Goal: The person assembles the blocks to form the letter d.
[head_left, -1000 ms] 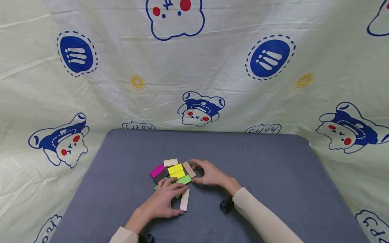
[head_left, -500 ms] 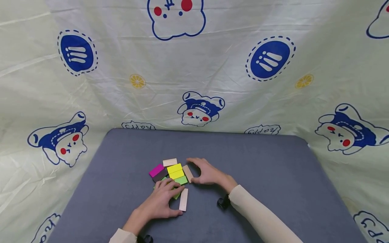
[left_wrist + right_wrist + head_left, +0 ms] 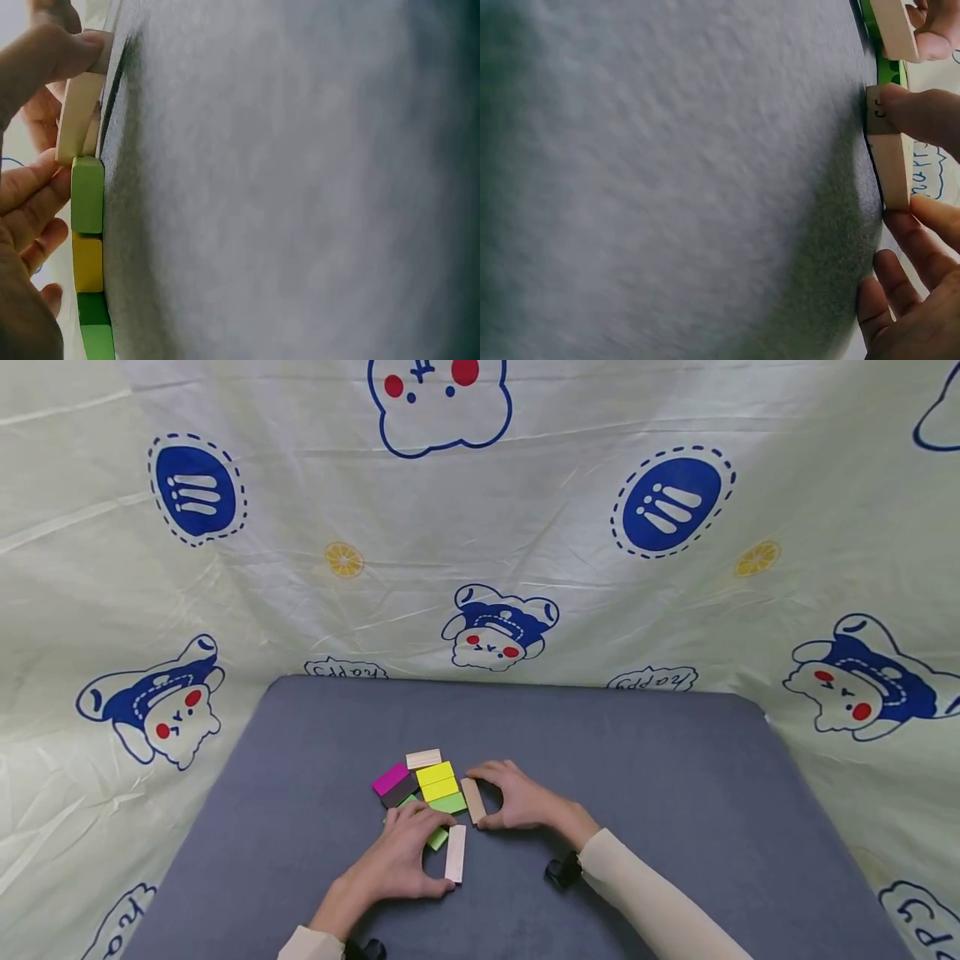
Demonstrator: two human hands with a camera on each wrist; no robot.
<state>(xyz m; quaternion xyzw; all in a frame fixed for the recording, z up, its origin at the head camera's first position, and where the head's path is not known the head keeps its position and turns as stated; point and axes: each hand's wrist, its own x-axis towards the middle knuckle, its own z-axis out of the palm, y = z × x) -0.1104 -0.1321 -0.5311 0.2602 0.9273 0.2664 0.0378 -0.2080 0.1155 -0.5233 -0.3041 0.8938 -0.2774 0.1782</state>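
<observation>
My left hand (image 3: 401,857) pinches a pale wooden block (image 3: 455,855) lengthwise, thumb at its near end and fingertips at its far end. In the left wrist view that wooden block (image 3: 78,116) meets a green block (image 3: 88,195) at its far end. My right hand (image 3: 527,799) grips a second wooden block (image 3: 473,802) by its two ends, just right of the coloured cluster. The right wrist view shows this second block (image 3: 892,169) between thumb and fingertips, low at the table surface. Some coloured blocks are partly hidden under my left hand.
In the cluster lie two yellow blocks (image 3: 437,781), a green block (image 3: 447,803), a magenta block (image 3: 390,778) and a dark block (image 3: 400,791). Another wooden block (image 3: 423,759) lies behind them. The grey table (image 3: 637,760) extends around, with a patterned cloth (image 3: 570,610) behind.
My right hand has shifted its wooden block toward me and turned it slightly, leaving a small gap beside the yellow blocks. My left hand stays nearly in place on its block.
</observation>
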